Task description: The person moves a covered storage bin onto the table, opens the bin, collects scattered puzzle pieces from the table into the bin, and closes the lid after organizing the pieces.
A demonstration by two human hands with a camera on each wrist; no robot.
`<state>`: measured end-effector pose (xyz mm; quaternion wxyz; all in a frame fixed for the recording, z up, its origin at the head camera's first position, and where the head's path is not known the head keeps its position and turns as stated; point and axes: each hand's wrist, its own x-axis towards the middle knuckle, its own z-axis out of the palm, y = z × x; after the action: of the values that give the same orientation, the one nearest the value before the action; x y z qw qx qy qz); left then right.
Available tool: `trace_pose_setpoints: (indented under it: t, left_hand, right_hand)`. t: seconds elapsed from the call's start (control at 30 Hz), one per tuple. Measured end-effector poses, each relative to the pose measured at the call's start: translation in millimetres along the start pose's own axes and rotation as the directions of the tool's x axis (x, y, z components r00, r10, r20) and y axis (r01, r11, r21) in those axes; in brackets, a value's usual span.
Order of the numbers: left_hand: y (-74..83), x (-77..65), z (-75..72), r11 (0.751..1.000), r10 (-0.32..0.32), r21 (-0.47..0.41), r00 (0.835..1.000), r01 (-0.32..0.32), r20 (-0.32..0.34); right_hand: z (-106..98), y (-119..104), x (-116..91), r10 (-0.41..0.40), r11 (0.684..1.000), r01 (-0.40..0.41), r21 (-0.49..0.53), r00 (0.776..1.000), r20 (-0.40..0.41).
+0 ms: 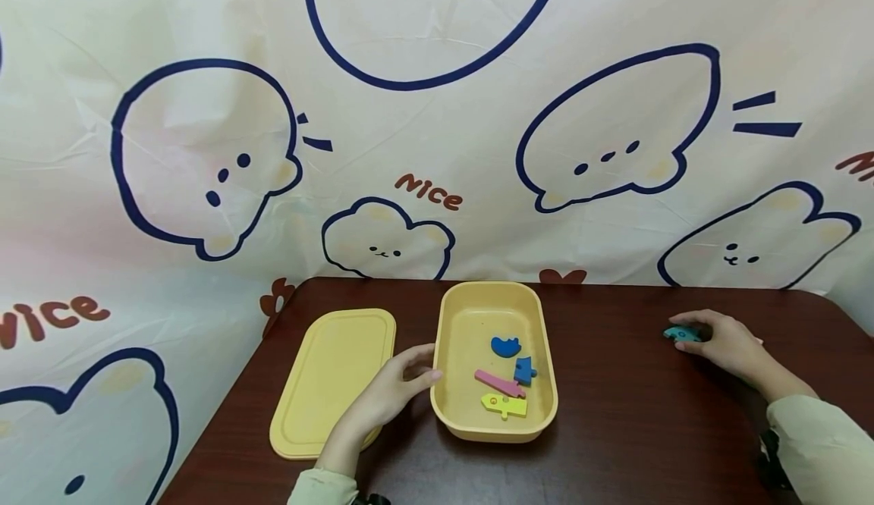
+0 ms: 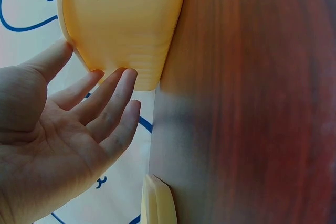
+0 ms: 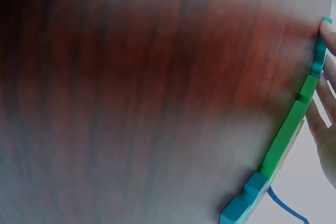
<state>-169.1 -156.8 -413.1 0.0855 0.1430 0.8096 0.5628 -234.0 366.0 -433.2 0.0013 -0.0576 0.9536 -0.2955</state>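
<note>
My left hand (image 1: 403, 384) touches the near-left wall of a yellow plastic box (image 1: 445, 338). Its thumb and spread fingers rest against the outside of the wall, as the left wrist view shows. At the right of the table, my right hand (image 1: 730, 349) pinches a teal puzzle piece (image 1: 681, 334) between thumb and fingers. In the right wrist view, a green piece (image 3: 286, 137) and a blue piece (image 3: 244, 200) lie in a row with the teal one; the hand hides them in the head view.
Inside the box lie blue puzzle pieces (image 1: 505, 347), a pink piece (image 1: 500, 382) and a yellow piece (image 1: 504, 405). A flat yellow lid (image 1: 334, 376) lies left of the box. Behind the dark wooden table (image 1: 614, 414) hangs a printed cloth (image 1: 492, 148).
</note>
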Motion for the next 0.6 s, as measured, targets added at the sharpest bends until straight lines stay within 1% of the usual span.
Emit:
trace_pose_setpoints:
  t: [0.37, 0.6]
  left_hand:
    - [0.2, 0.1, 0.5, 1.000, -0.005, 0.001, 1.000, 0.005, -0.006]
    - [0.0, 0.5, 0.1, 1.000, -0.001, 0.004, 1.000, 0.001, -0.005]
  right_hand:
    - [0.8, -0.5, -1.0, -0.012, 1.000, 0.012, -0.001, 1.000, -0.009]
    - [1.5, -0.8, -2.3, -0.023, 0.999, 0.022, -0.037, 1.000, -0.022]
